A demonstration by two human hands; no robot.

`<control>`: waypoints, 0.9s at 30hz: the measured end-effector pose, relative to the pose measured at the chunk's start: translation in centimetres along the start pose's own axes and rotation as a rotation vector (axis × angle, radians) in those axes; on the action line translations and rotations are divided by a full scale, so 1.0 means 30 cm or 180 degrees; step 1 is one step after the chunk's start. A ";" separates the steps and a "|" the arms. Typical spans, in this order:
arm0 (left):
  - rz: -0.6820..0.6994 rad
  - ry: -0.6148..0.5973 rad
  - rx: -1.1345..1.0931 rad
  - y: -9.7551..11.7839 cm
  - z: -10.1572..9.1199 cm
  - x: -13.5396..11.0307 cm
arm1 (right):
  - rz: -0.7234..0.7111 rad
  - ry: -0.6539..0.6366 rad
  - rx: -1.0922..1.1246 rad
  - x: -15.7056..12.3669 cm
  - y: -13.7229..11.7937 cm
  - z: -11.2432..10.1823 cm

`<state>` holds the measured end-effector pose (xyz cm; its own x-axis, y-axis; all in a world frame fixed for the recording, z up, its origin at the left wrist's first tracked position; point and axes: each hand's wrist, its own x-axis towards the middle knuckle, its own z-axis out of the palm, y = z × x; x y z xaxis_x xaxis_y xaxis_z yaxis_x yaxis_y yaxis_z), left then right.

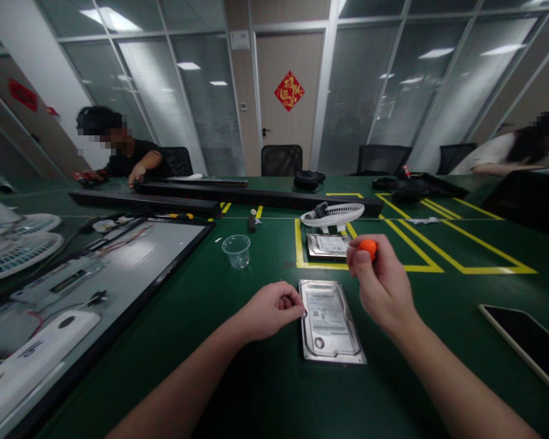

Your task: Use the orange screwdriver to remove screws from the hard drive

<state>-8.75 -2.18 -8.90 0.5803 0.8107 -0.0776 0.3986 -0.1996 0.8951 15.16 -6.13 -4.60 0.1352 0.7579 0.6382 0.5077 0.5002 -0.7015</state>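
Now, hard drive: lies flat, label up, on the green desk, near centre, between the two hands.
Left hand: fingers curled into a loose fist, knuckles touching the drive's left edge; I cannot tell whether the fist holds anything small.
Right hand: raised over the drive's far right corner, fingers closed round an orange-topped tool; only the orange cap shows, the rest is hidden in the hand.
Second hard drive: farther off, inside a yellow tape outline, just beyond the right hand.
White fan grille: just beyond the second drive.
Clear plastic cup: upright, left of the second drive.
Opened flat panel: left side of the desk.
Dark tablet: near right edge.
Others: a seated person far left, another person far right.
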 end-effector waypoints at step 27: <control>0.0033 0.0018 -0.0209 -0.004 0.000 0.005 | 0.0409 -0.0585 0.1825 -0.013 -0.062 0.072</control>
<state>-8.70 -2.04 -9.01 0.5801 0.8119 -0.0660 0.3451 -0.1715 0.9227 12.33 -6.44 -4.24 -0.0098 0.8614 0.5079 -0.0484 0.5069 -0.8607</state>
